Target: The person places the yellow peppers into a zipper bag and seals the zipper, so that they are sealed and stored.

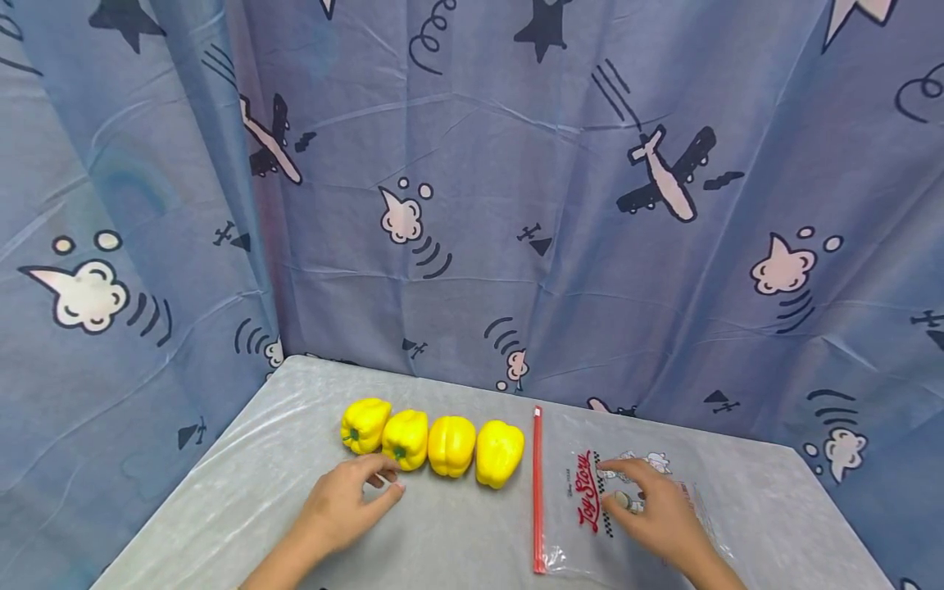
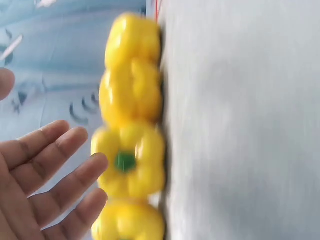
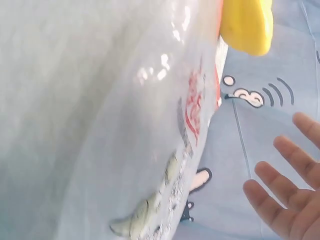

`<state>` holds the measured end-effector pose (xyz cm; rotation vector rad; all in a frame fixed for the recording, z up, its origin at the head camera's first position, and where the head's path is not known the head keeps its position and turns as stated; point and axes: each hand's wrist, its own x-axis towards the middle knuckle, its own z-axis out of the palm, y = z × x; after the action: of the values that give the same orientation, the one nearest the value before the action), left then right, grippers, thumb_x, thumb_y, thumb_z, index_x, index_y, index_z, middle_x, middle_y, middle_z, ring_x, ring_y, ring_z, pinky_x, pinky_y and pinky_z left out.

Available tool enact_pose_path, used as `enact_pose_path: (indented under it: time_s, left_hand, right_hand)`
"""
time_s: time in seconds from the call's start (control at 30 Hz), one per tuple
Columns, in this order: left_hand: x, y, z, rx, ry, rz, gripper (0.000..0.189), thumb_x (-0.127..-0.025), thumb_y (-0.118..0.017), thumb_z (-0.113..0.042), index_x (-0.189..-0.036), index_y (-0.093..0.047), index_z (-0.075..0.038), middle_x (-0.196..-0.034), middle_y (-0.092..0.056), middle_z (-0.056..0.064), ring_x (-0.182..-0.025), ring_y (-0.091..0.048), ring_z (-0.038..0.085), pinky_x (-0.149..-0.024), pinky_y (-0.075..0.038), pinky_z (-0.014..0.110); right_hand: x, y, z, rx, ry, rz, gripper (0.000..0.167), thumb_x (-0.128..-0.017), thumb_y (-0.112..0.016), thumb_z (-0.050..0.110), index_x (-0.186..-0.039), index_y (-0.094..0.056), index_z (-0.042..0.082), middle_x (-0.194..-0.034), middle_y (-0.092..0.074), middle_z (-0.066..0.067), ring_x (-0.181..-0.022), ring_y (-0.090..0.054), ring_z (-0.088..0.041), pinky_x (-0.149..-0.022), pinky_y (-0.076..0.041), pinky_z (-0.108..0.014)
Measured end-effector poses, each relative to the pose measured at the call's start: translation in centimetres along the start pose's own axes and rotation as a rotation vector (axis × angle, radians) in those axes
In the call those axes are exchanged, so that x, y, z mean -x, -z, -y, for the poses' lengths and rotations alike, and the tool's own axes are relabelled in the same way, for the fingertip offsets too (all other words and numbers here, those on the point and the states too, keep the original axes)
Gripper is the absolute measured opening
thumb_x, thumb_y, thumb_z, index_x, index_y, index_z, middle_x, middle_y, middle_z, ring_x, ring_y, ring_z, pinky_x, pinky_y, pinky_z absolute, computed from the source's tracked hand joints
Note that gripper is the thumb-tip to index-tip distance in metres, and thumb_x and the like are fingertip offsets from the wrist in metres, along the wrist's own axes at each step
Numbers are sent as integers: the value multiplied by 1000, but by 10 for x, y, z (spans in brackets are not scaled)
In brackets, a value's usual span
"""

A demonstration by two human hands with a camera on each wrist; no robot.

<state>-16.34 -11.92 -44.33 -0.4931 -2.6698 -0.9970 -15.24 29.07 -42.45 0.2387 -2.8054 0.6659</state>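
Note:
Several yellow bell peppers [image 1: 451,447] stand side by side in a row on the table. Green stem ends show on the left ones, such as this pepper [image 2: 127,161] in the left wrist view. My left hand [image 1: 350,504] hovers just in front of the row's left part, fingers spread and loosely bent, holding nothing. Right of the row lies a clear zip bag [image 1: 560,492] with a red closure strip [image 1: 537,492] and red "Toy Story" lettering. Over its printed middle is my right hand [image 1: 656,512], thumb and fingers apart with nothing between them.
A pale grey cover lies over the table [image 1: 251,492]. Behind and beside it hangs a blue curtain [image 1: 472,205] printed with planes, stars and clouds, close to the table's back edge.

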Motion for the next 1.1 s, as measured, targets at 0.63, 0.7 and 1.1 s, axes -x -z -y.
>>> enact_pose_path:
  time_s: [0.63, 0.7, 1.1]
  left_hand:
    - [-13, -78, -59, 410, 69, 378, 26, -87, -63, -38, -104, -70, -19, -87, -66, -16, -72, -56, -1, -65, -46, 21]
    - [-14, -85, -64, 442, 87, 379, 28, -86, -64, -36, -105, -70, -17, -87, -66, -16, -72, -56, -1, -65, -47, 21]
    - [-22, -131, -83, 636, 216, 319, 30, -80, -70, -23, -105, -68, -6, -77, -65, -10, -56, -53, 4, -53, -45, 21]
  right_hand:
    - [-6, -34, 5, 6, 20, 90, 46, -74, -79, 30, -116, -68, 16, -118, -65, -7, -111, -61, -32, -95, -47, -54]
    - [-7, -36, 4, 6, 17, 92, 46, -74, -79, 31, -116, -68, 16, -119, -64, -6, -112, -60, -32, -96, -47, -54]
    - [-8, -41, 4, 17, -19, 149, 46, -73, -79, 35, -115, -68, 20, -120, -63, -7, -112, -59, -30, -93, -48, -54]
